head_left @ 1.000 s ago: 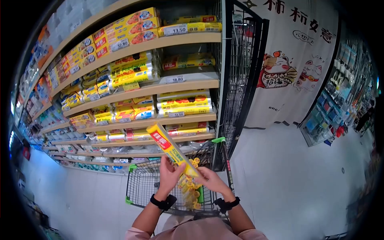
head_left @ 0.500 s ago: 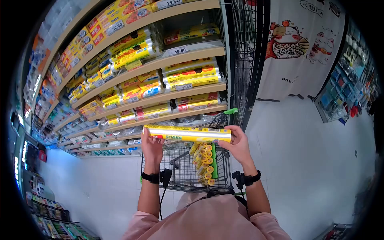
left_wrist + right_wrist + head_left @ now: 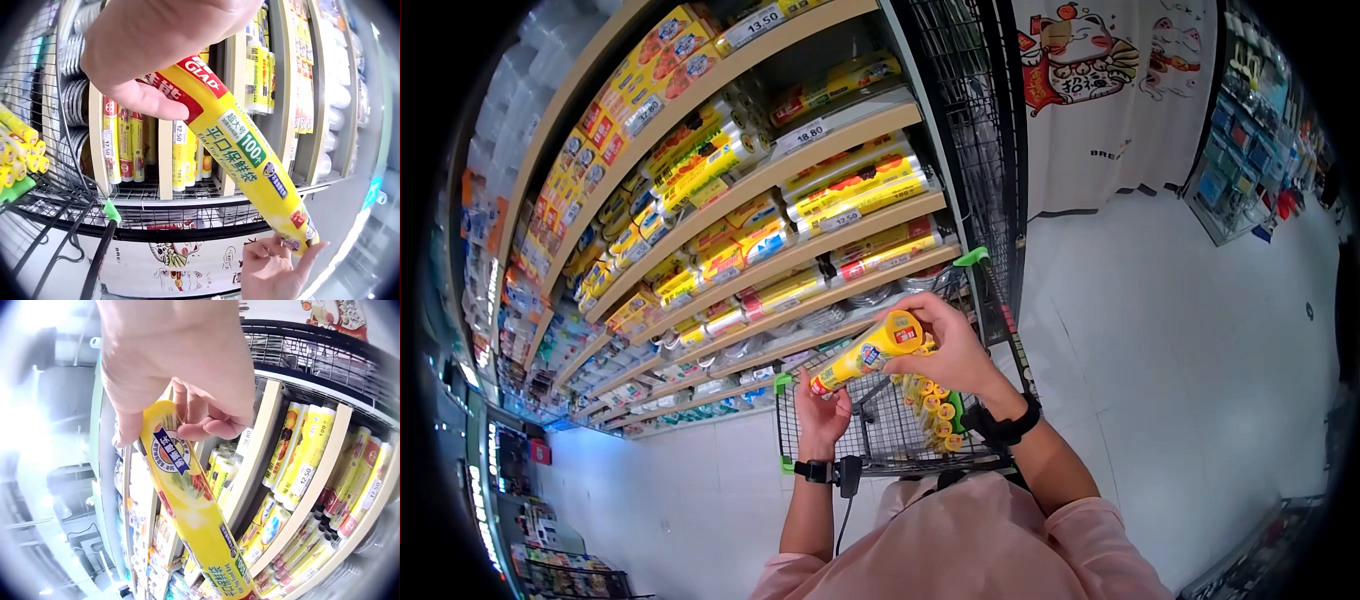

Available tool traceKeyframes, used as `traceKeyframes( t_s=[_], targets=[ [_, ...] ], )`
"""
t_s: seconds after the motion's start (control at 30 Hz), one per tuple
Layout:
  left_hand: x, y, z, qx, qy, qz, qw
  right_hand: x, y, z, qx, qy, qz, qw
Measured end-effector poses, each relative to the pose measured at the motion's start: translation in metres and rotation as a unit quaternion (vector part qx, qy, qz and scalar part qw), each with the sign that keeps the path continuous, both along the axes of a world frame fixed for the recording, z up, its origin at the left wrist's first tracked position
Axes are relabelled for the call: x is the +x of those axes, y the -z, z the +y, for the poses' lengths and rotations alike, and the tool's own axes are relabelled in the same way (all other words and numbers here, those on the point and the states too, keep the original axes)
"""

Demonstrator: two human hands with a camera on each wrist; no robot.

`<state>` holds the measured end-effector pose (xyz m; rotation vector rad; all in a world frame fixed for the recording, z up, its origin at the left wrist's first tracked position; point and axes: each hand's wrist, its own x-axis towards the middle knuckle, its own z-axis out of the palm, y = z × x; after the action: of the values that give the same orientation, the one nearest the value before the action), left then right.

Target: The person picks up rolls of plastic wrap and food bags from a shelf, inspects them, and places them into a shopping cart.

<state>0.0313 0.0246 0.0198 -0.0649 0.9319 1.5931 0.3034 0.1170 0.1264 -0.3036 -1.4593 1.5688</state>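
A long yellow roll of Glad food bags (image 3: 858, 362) is held between both hands above the shopping cart (image 3: 880, 466). My left hand (image 3: 822, 418) grips its lower end, thumb lying over the red label in the left wrist view. The right hand (image 3: 956, 352) pinches the round yellow end, which faces up toward the head camera. Printed on the roll (image 3: 247, 159) are green and red panels with the words GLAD and 100. Inside the cart, several similar yellow-capped rolls (image 3: 941, 412) lie stacked at the right side.
Curved store shelves (image 3: 870, 222) rise ahead and to the left, stocked with yellow rolls, boxes and price tags. A black wire rack (image 3: 975, 120) borders their right end. Beside it hangs a printed curtain (image 3: 1090, 130). Pale floor (image 3: 1130, 330) extends to the right.
The roll was tilted upright, then level across both hands, and now slants with its right end raised toward the head camera. The right hand has shifted up and round that end.
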Motion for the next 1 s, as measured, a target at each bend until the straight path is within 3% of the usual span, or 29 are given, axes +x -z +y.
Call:
traceKeyframes(
  t_s=[0.03,0.2,0.33,0.47,0.6,0.73,0.9,1.0],
  targets=[
    [0.002,0.003,-0.002,-0.002,0.004,-0.014,1.000,-0.007,0.005,0.000,0.013,0.013,0.034,0.999],
    [0.010,-0.002,-0.015,-0.012,0.059,-0.016,0.998,-0.009,-0.012,-0.008,0.037,-0.004,-0.009,0.999],
    [0.004,0.001,-0.024,-0.032,0.044,-0.030,0.998,-0.013,-0.008,-0.003,0.068,-0.013,-0.009,0.998],
    [0.001,-0.001,-0.033,0.012,0.021,-0.056,0.998,-0.018,-0.001,0.000,0.037,0.015,0.019,0.999],
    [-0.011,-0.006,-0.031,0.173,-0.014,-0.088,0.981,-0.008,0.002,0.013,-0.018,0.061,0.054,0.997],
    [0.001,-0.047,-0.027,0.189,-0.096,0.005,0.977,0.007,0.015,0.030,-0.068,0.065,0.046,0.994],
    [0.001,-0.063,-0.026,0.261,-0.061,0.015,0.963,0.011,0.033,0.036,-0.071,0.044,0.052,0.995],
    [-0.008,-0.047,-0.026,0.239,-0.064,0.027,0.969,0.022,0.037,0.036,-0.084,0.033,0.037,0.995]
  ],
)
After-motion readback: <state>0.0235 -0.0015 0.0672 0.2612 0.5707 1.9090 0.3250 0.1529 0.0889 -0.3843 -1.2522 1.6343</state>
